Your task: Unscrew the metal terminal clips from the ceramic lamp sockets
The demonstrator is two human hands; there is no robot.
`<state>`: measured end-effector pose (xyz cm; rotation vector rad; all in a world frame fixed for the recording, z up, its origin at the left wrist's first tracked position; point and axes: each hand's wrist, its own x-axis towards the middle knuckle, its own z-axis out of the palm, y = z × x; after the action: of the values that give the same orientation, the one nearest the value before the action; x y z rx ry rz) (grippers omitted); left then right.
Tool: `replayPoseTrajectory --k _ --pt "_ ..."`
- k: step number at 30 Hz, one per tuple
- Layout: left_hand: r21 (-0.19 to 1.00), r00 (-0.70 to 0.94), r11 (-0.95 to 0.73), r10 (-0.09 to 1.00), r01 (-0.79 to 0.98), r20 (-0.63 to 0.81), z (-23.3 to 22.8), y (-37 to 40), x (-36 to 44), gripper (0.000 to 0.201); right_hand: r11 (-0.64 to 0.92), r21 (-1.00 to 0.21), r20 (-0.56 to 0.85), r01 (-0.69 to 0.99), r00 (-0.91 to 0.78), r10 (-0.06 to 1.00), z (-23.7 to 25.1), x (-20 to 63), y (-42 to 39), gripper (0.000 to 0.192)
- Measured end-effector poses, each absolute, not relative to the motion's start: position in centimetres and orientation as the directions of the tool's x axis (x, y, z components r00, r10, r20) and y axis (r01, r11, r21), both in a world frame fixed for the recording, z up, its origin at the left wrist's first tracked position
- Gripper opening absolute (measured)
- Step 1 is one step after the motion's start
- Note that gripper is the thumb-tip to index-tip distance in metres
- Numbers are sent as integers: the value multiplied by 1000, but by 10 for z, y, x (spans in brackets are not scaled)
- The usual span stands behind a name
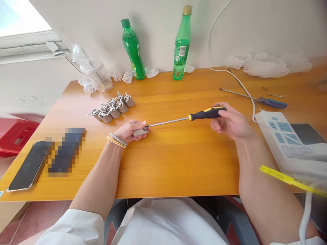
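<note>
My left hand (136, 130) is closed around a small taupe piece (140, 132) that looks like the rounded ones grouped on the table. A screwdriver (204, 114) with a black and yellow handle is gripped at the handle's end by my right hand (230, 120). Its metal shaft runs left, and the tip meets the piece at my left fingers; whether it sits in a screw is too small to tell. Beyond my left hand stand several taupe pieces (112, 108) with silver metal tabs on top.
Two green bottles (134, 51) (182, 51) stand by the wall. A blue-handled screwdriver (272, 102) lies at right, near a white power strip (270, 124) and cable. Phones (28, 166) lie at left. White foam netting (276, 64) and a plastic bag (95, 73) line the back.
</note>
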<state>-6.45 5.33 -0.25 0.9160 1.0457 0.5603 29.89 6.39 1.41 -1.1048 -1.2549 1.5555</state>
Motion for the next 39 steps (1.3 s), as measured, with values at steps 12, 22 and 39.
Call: replayPoseTrajectory --k 12,22,39 --pt "842 450 538 743 37 -495 -7 54 -67 50 -240 -966 -255 97 -194 947 7 303 69 47" --pt "867 414 498 790 -2 -453 -4 54 -65 53 -129 -956 -158 264 -93 983 3 302 68 50" --pt "875 388 484 808 -7 -444 -4 53 -58 56 -129 -980 -153 149 -167 974 6 311 69 41"
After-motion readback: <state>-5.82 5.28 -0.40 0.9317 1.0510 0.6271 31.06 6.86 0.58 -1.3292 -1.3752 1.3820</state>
